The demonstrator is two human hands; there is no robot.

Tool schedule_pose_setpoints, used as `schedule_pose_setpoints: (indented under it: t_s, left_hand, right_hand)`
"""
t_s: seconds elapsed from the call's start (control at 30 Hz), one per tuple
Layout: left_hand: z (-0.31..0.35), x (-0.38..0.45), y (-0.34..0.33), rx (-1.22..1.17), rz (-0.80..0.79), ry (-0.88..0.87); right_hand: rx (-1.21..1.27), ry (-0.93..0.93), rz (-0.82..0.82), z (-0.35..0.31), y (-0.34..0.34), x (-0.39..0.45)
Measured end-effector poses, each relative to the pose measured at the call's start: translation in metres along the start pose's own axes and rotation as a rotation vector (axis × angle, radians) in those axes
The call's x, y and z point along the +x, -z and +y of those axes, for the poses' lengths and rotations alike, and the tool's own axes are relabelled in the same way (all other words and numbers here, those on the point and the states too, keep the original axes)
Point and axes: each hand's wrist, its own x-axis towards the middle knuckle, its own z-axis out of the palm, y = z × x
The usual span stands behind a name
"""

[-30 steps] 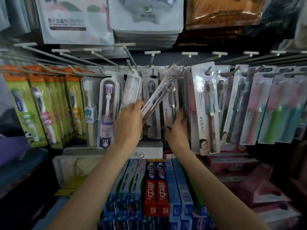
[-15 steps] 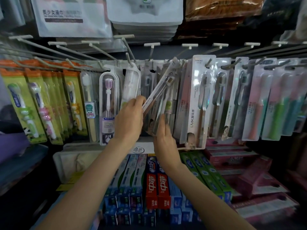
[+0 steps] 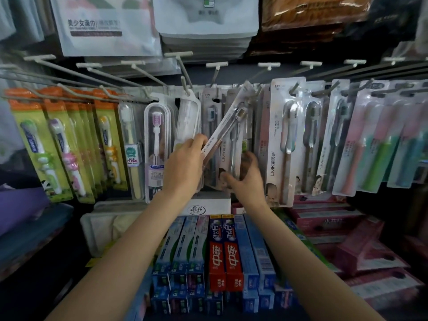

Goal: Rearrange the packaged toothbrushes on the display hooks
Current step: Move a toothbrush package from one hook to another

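My left hand [image 3: 183,165] grips the lower end of a slim white LMK toothbrush pack [image 3: 229,119], tilted with its top toward the hooks [image 3: 216,72] at upper right. My right hand [image 3: 247,177] holds the bottom of the LMK packs [image 3: 228,158] hanging just behind it, fingers curled round their lower edge. To the right hangs a large white LMK twin pack [image 3: 283,144]. A clear-cased pink-bristle toothbrush [image 3: 157,144] hangs just left of my left hand.
Green-and-orange children's toothbrush packs [image 3: 58,144] fill the left hooks, pink and green packs [image 3: 375,144] the right. Long bare hook rods [image 3: 92,75] jut out at upper left. Toothpaste boxes [image 3: 222,251] are stacked on the shelf below my arms. Packaged towels [image 3: 203,19] hang above.
My right hand has shifted right and curled round the bottom of the hanging packs. The tilted pack in my left hand keeps its slant. The view dropped slightly.
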Motion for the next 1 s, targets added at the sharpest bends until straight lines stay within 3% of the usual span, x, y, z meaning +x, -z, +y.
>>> schedule_pose_setpoints:
  t_s: [0.13, 0.37, 0.5, 0.73, 1.0]
  left_hand:
    - [0.001, 0.000, 0.006, -0.031, -0.003, 0.017]
    - [0.018, -0.005, 0.010, -0.303, -0.141, 0.255]
    - [0.019, -0.006, 0.012, -0.285, -0.108, 0.242]
    - [0.009, -0.004, 0.018, -0.220, -0.055, 0.208]
    - [0.010, -0.004, 0.020, -0.247, -0.089, 0.192]
  right_hand:
    - [0.074, -0.086, -0.090, -0.003, 0.005, 0.000]
    - [0.165, -0.131, -0.161, 0.001, 0.015, -0.006]
    - [0.214, -0.158, -0.116, 0.004, 0.018, -0.007]
    - [0.130, 0.016, -0.078, -0.002, 0.019, -0.014]
    - [0.065, 0.045, -0.068, -0.010, 0.012, -0.014]
